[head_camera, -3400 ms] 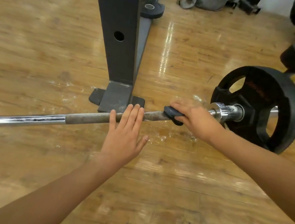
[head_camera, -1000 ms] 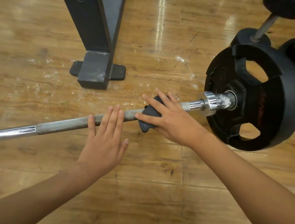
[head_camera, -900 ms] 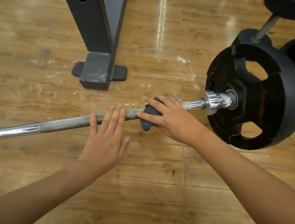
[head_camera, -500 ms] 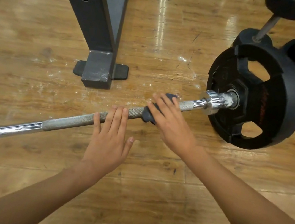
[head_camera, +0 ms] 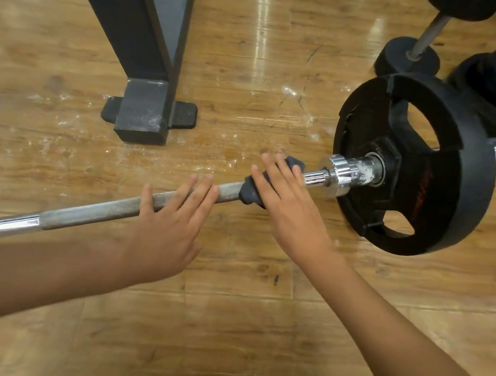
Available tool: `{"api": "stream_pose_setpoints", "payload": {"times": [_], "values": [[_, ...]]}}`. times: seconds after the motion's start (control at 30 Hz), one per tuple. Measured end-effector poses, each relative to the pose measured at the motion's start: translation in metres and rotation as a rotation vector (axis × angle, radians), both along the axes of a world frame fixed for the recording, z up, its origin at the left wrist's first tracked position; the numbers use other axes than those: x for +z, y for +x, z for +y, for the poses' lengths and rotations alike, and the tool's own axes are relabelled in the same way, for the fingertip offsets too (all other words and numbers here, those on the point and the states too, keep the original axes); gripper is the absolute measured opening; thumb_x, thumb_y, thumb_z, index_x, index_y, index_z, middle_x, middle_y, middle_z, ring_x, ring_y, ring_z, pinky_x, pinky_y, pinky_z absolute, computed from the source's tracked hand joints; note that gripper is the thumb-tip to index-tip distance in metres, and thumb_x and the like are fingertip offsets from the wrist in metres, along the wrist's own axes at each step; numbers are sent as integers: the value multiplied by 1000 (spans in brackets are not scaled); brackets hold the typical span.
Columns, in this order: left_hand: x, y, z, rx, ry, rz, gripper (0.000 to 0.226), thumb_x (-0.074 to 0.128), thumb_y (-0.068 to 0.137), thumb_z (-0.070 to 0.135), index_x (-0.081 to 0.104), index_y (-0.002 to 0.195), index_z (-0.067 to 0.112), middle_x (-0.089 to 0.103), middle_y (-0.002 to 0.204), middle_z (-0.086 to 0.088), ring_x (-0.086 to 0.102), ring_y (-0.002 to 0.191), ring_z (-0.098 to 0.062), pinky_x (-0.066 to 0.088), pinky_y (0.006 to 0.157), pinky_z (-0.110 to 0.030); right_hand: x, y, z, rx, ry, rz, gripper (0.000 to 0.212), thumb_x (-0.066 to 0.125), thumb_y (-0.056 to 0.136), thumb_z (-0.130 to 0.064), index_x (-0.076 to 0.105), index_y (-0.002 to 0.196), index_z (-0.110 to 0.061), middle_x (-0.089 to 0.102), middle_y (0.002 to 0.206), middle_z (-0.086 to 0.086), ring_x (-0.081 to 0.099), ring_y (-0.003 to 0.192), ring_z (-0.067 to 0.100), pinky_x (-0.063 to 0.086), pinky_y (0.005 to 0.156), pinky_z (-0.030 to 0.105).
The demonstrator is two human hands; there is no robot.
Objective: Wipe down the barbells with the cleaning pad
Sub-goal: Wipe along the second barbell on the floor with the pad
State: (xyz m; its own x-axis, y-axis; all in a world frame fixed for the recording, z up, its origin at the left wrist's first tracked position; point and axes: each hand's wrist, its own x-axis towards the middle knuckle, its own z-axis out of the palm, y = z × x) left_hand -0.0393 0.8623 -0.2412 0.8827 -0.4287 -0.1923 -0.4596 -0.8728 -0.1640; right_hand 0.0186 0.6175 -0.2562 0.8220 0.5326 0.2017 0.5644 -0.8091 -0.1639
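Left hand [head_camera: 170,225] lies with straight fingers flat across the knurled part of the barbell [head_camera: 96,213], gripping nothing, just as it did half a second ago. Right hand [head_camera: 288,205] reaches across the bar with its fingers stretched out and not curled, pressing the cleaning pad [head_camera: 249,192] down onto it. The barbell runs aslant over the wooden floor [head_camera: 221,341], its black weight plate [head_camera: 459,182] standing at the right. The dark pad, wrapped over the bar, has slid closer to the chrome collar [head_camera: 340,174] than before.
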Motion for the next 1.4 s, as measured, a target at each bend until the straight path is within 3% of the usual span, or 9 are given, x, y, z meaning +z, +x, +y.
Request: {"api": "stream_pose_setpoints", "payload": {"times": [0.07,0.17,0.23,0.47,0.67,0.87,1.03,1.23,1.4], "values": [[8,5,0,-28,49,47,106,64,88,52,6,161,2,10,170,-17,17,156,-35,42,95,-76,0,5,-15,-24,16,-7,92,55,77,20,26,159,-9,24,166,15,15,155,31,2,124,43],[6,9,-17,47,24,90,88,26,100,58,-19,156,6,-16,170,-14,-8,158,-30,26,110,-77,1,7,-19,-204,126,17,92,56,82,16,16,161,-10,21,167,11,11,156,26,-3,125,38],[-2,11,-41,189,-49,31,83,12,97,56,-4,160,5,-2,171,-14,0,158,-28,20,112,-78,-3,2,-11,-242,191,35,88,58,85,12,15,160,-6,25,166,12,13,156,26,-3,125,37],[-42,6,-72,375,-269,-349,74,32,105,50,14,163,8,12,171,-10,10,158,-27,4,121,-67,-2,17,-36,-135,118,23,79,49,85,11,26,159,-6,25,166,10,15,156,25,2,127,40],[-50,16,-104,649,-605,-506,54,35,107,40,46,152,13,46,157,-3,31,151,-25,-1,123,-60,-4,10,-1,-22,108,36,65,52,90,5,39,152,-3,33,162,14,22,154,30,4,126,41],[-55,23,-100,662,-676,-569,46,46,105,35,55,146,17,54,150,2,42,144,-23,-6,123,-52,0,25,-22,-216,146,5,65,51,87,9,42,150,-4,39,158,14,27,151,31,10,127,44],[-60,28,-100,643,-659,-655,42,50,106,34,60,142,15,60,144,0,48,138,-23,-1,123,-55,-7,21,-13,-20,61,-25,63,30,87,-4,44,149,-2,43,156,14,34,148,33,16,124,44],[-61,31,-103,680,-653,-682,42,51,105,32,59,143,16,59,144,1,47,139,-23,-2,122,-57,-6,31,-23,-165,128,-35,59,45,87,4,48,146,-1,48,151,16,39,144,35,18,124,47],[-60,34,-102,667,-671,-669,42,51,105,31,58,143,15,57,147,0,43,141,-23,-9,122,-52,-13,21,-19,28,77,-28,66,32,84,-1,44,149,-1,44,155,16,34,147,35,19,123,48]]}}
